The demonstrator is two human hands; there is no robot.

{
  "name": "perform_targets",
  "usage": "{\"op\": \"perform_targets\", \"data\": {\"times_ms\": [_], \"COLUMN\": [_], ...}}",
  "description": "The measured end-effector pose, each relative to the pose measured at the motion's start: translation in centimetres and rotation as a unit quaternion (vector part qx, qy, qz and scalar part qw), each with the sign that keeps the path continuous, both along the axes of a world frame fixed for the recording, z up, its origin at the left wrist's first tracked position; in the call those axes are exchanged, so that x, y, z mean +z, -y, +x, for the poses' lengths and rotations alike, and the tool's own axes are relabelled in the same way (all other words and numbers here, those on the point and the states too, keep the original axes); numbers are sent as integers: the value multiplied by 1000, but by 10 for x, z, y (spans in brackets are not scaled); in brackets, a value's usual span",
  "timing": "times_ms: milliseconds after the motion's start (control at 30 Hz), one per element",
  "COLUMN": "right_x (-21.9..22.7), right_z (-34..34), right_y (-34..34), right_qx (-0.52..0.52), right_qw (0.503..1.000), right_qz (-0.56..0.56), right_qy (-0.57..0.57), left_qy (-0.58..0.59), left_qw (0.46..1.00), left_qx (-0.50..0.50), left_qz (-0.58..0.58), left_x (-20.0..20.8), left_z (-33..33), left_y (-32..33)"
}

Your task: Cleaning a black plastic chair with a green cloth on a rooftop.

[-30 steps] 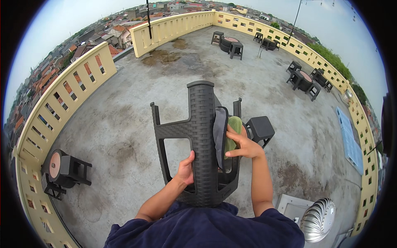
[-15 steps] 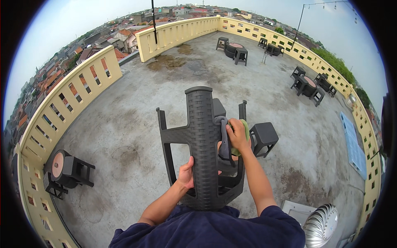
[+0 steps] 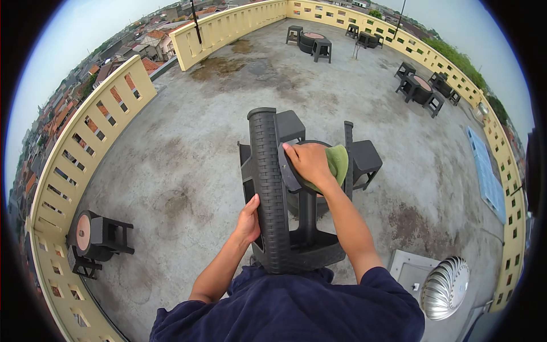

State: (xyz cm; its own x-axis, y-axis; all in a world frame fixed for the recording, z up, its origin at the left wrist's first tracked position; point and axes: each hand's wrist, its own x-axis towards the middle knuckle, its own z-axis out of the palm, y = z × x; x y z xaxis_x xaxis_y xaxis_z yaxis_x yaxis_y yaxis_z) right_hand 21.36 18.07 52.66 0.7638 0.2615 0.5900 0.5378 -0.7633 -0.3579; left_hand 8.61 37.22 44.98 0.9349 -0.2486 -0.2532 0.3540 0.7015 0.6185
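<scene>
Tilted against my body is a dark grey plastic stool (image 3: 265, 171) with a woven pattern, its legs and open frame pointing away and to the right. My left hand (image 3: 248, 221) grips its left edge, thumb on the outside and the other fingers partly hidden. My right hand (image 3: 309, 162) is closed on a green cloth (image 3: 338, 162), pressed to the upper part of the stool's frame. Just beyond stand two more dark stools, one behind (image 3: 291, 125) and one to the right (image 3: 366, 161). A round dark table is mostly hidden behind the held stool.
Low yellow walls (image 3: 94, 134) with openings edge the rooftop. A round table (image 3: 83, 232) with stools stands at left; more sets, including one table (image 3: 422, 85), lie farther off. At right are a silver turbine vent (image 3: 444, 288) and a light blue panel (image 3: 485, 174).
The stool has turned, showing more of its right-hand frame. My right hand has moved up and left with the cloth, and its back now faces up. My left hand keeps its grip, slightly higher.
</scene>
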Motion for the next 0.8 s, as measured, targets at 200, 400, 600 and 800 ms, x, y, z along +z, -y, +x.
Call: {"op": "perform_targets", "data": {"times_ms": [200, 400, 600, 800], "right_x": [2, -61, -103, -70], "right_z": [-12, 6, 0, -6], "right_y": [-3, 73, 131, 115], "right_qx": [-52, -67, -172, -209], "right_qw": [984, 968, 960, 966], "right_qz": [116, 140, 113, 79], "right_qy": [-127, -200, -192, -128], "left_qy": [37, 71, 55, 35], "left_qw": [997, 964, 962, 966], "left_qx": [2, 14, 15, -14], "left_qz": [62, 255, 268, 254], "left_x": [-6, -42, -31, -36], "left_z": [-4, -31, -29, -11], "left_y": [20, 43, 41, 30]}}
